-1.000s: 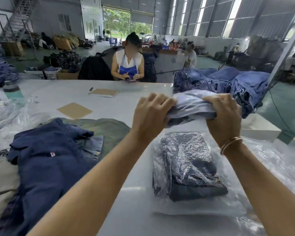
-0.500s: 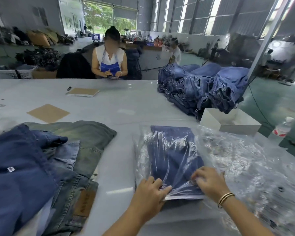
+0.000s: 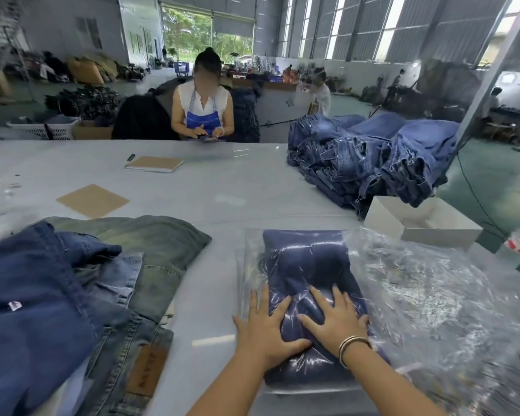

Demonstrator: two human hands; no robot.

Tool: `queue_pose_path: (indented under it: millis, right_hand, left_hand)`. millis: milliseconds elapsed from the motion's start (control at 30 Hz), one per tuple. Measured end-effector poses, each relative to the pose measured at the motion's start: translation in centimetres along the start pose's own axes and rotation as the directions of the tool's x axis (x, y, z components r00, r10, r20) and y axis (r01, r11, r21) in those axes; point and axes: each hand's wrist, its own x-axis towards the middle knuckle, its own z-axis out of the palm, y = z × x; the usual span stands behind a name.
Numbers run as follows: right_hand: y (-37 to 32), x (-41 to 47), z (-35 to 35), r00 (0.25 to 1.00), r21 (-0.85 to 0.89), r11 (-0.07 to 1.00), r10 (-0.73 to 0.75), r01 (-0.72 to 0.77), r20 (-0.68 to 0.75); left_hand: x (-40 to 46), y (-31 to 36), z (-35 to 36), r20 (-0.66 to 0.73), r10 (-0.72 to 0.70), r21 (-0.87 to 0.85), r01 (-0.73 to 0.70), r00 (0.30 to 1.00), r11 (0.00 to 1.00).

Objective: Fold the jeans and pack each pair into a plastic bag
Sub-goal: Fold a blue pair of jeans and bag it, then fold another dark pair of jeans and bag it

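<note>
Table point(image 3: 210, 187): loose jeans point(image 3: 42, 310) left, spare bags point(image 3: 433, 295) right; both hands flat, fingers spread, on bagged jeans point(image 3: 306, 265).

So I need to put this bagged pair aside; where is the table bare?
Bare: the middle of the table, between the cardboard square, notebook and stacked jeans. Crowded: loose jeans on the left, plastic bags on the right.
</note>
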Motion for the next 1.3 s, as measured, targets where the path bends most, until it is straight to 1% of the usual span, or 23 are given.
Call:
queue_pose_path:
  millis: [133,267,433,600,867,967,1100,1200,1233,1300]
  right_hand:
    - [-0.2,0.7,0.3,1.0,0.001,1.0,0.001,-0.001,0.004]
    - [-0.2,0.9,0.8,1.0,-0.018,1.0,-0.009,0.009,-0.001]
    - [-0.5,1.0,1.0,1.0,-0.025,1.0,-0.017,0.018,0.016]
    - [-0.6,1.2,0.8,0.999,-0.031,0.999,-0.025,0.027,0.045]
    - [-0.8,1.3,0.7,0.994,-0.063,0.998,-0.008,0.015,0.107]
    - [-0.9,1.1,0.9,0.994,-0.08,0.997,0.008,0.001,0.109]
    - [-1.2,0.7,1.1,0.993,-0.089,0.996,0.024,-0.014,0.113]
    - [-1.7,0.4,0.4,0.992,-0.132,0.991,0.037,-0.02,0.124]
    - [-2.0,0.2,0.0,0.991,-0.176,0.984,0.046,-0.024,0.124]
    - [-3.5,-0.5,-0.8,0.995,-0.252,0.967,0.062,-0.039,0.083]
  left_hand:
    - [0.7,-0.6,0.3,0.011,-0.031,-0.023,0.031,0.999,0.999]
    - [0.6,-1.0,1.3,-0.015,-0.036,-0.061,0.035,0.999,0.998]
    - [0.7,-1.3,1.6,0.009,-0.04,-0.053,0.041,0.999,0.998]
    - [0.8,-1.3,1.2,0.046,-0.038,-0.084,0.042,0.998,0.996]
    - [0.5,-2.0,0.7,0.106,-0.02,-0.228,0.043,0.994,0.973]
    - [-0.2,-1.6,1.0,0.11,-0.039,-0.209,0.061,0.993,0.976]
    - [-2.2,-2.2,1.1,0.063,-0.009,-0.195,0.021,0.998,0.981]
    - [-4.8,-4.3,0.7,0.128,0.015,-0.197,0.011,0.992,0.98]
    - [-5.8,-5.4,0.2,0.144,0.013,-0.174,0.012,0.99,0.985]
    - [-7.7,-8.4,-1.2,0.123,-0.009,-0.069,0.018,0.992,0.997]
